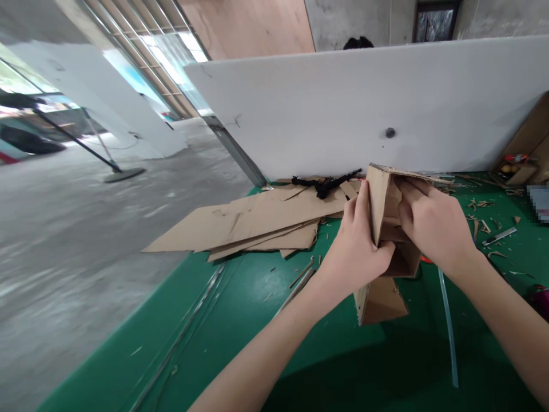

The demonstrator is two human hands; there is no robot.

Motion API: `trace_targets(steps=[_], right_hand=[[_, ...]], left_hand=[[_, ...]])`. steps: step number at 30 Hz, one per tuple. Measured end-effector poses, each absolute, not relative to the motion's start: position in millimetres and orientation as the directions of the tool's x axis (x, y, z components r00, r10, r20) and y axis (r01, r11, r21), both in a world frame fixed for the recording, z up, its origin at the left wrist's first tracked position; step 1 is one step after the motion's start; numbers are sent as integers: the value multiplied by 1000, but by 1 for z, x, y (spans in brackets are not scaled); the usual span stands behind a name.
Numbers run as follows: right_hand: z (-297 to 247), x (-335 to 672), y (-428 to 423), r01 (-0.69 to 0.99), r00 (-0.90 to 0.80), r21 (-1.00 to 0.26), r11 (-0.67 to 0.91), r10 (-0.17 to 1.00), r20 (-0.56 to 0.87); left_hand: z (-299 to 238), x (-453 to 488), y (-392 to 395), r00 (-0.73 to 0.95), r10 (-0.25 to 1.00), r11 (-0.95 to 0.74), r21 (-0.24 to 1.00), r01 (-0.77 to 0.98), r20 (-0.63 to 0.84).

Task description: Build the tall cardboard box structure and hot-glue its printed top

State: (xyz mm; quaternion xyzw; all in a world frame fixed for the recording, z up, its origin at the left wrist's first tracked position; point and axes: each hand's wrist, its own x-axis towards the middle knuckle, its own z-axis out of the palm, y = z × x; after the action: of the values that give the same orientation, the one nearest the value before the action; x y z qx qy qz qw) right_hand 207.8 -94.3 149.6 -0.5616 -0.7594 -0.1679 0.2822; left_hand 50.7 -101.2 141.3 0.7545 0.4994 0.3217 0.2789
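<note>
A small cardboard structure [380,200] with folded walls and open compartments stands tilted between my hands above the green table. My left hand [354,252] grips its left wall, fingers along the outside and thumb across the front edge. My right hand [433,223] reaches into the upper compartment, its fingertips hidden against the inner cardboard near the top panel. Below my left thumb, a lower cardboard flap [384,300] sticks out towards me.
Flat cardboard sheets [257,220] lie at the left, overhanging the green table [240,320], with a black cord bundle [323,186] on top. A blade [498,236], scraps and a clear bluish strip [448,329] lie at the right. A white partition [300,114] stands behind.
</note>
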Motion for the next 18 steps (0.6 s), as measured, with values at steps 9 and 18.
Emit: trace_targets(steps=[9, 18], right_hand=[[149, 208, -94, 966, -179, -46, 253, 791, 584], [147, 206, -95, 976, -133, -51, 212, 764, 631]], left_hand=[[140, 50, -102, 301, 930, -352, 747, 564, 211], [141, 51, -104, 301, 929, -354, 754, 553, 216]])
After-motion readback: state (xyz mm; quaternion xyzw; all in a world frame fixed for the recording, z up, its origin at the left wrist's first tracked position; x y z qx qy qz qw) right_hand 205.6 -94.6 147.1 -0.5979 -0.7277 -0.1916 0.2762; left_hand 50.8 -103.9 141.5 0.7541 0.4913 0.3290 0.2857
